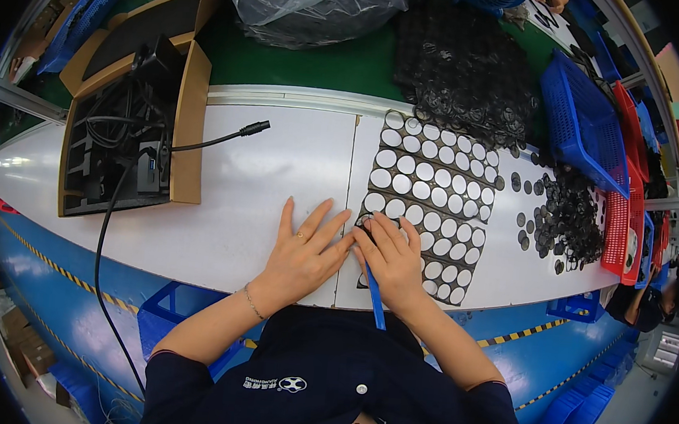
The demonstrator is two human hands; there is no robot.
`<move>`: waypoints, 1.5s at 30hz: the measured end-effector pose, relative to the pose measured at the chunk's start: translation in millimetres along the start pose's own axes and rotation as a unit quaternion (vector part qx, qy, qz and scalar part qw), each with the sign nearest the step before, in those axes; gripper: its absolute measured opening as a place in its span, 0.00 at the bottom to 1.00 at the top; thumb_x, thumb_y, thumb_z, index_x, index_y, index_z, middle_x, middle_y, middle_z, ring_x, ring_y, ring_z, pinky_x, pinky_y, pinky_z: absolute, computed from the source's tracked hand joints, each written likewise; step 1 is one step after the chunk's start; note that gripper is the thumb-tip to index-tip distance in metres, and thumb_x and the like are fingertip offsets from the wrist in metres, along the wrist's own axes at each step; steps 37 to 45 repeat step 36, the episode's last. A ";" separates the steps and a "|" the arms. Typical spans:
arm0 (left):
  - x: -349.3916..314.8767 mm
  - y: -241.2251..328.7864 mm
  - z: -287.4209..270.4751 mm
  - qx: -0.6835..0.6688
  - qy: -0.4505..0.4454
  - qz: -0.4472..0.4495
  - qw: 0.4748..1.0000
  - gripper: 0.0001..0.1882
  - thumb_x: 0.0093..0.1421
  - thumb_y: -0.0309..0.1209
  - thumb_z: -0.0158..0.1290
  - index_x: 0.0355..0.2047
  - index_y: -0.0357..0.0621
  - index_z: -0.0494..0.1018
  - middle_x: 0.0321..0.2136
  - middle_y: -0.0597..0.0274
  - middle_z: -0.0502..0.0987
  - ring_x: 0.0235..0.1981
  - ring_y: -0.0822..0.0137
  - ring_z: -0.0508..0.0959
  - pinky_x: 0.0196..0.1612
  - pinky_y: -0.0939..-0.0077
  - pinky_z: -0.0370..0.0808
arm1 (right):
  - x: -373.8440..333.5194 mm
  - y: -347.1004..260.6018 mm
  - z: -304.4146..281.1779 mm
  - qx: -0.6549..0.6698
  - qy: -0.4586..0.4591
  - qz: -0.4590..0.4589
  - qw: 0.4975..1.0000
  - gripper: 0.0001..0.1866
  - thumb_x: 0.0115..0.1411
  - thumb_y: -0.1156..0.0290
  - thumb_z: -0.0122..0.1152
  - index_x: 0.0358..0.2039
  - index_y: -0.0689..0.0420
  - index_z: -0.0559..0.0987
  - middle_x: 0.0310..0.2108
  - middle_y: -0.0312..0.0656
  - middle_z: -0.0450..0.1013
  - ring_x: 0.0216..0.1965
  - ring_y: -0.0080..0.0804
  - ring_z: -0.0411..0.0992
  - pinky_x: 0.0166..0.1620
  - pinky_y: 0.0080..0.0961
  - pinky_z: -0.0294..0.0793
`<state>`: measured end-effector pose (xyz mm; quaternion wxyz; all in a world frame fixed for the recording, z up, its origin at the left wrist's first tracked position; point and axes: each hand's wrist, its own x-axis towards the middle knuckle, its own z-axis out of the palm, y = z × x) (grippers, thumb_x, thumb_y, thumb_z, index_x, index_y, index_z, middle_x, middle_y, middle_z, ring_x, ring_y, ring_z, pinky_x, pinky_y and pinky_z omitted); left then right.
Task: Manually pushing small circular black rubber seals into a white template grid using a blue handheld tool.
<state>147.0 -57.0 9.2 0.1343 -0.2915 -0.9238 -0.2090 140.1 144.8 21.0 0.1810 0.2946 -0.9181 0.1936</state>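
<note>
Sheets of white round discs (422, 190) on dark backing lie on the white tabletop in front of me. My right hand (393, 266) rests over the near left part of these sheets, its fingers closed together and bent downward. From under its palm a slim blue tool (375, 298) sticks out toward me; the working end is hidden beneath the fingers. Just left of the sheets, my left hand (304, 253) lies on the tabletop with fingers stretched and spread, holding nothing. Its fingertips come close to the right hand's fingers.
Loose black discs (566, 218) are heaped to the right, beside blue (586, 124) and red baskets (624, 226). Farther back lie a black pile (466, 66) and a clear plastic bag (316, 3). An open cardboard box (191, 121) with a black cable (222, 133) stands left.
</note>
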 end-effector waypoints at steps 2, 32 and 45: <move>-0.3 -0.4 1.0 0.001 0.001 0.003 1.000 0.18 0.58 0.34 0.64 0.49 0.52 0.81 0.61 0.60 0.73 0.68 0.53 0.66 0.67 0.27 0.51 | 5.9 13.1 2.7 -0.001 0.034 -0.002 0.999 0.16 0.57 0.73 0.68 0.46 0.57 0.82 0.45 0.44 0.79 0.55 0.41 0.75 0.61 0.47 0.67; 2.9 1.1 -5.0 0.001 -0.021 -0.018 1.000 0.19 0.61 0.35 0.60 0.53 0.56 0.79 0.58 0.59 0.75 0.63 0.56 0.70 0.66 0.26 0.52 | 96.5 142.9 41.2 0.279 0.186 0.297 0.894 0.13 0.69 0.67 0.60 0.46 0.62 0.83 0.44 0.44 0.81 0.48 0.37 0.78 0.54 0.31 0.73; 4.7 0.3 -3.4 0.001 -0.019 -0.016 1.000 0.19 0.60 0.35 0.61 0.53 0.55 0.79 0.58 0.60 0.75 0.63 0.57 0.70 0.65 0.26 0.54 | 96.0 171.7 16.4 0.586 0.152 0.413 0.680 0.18 0.71 0.62 0.59 0.55 0.57 0.81 0.48 0.40 0.80 0.52 0.30 0.75 0.60 0.25 0.69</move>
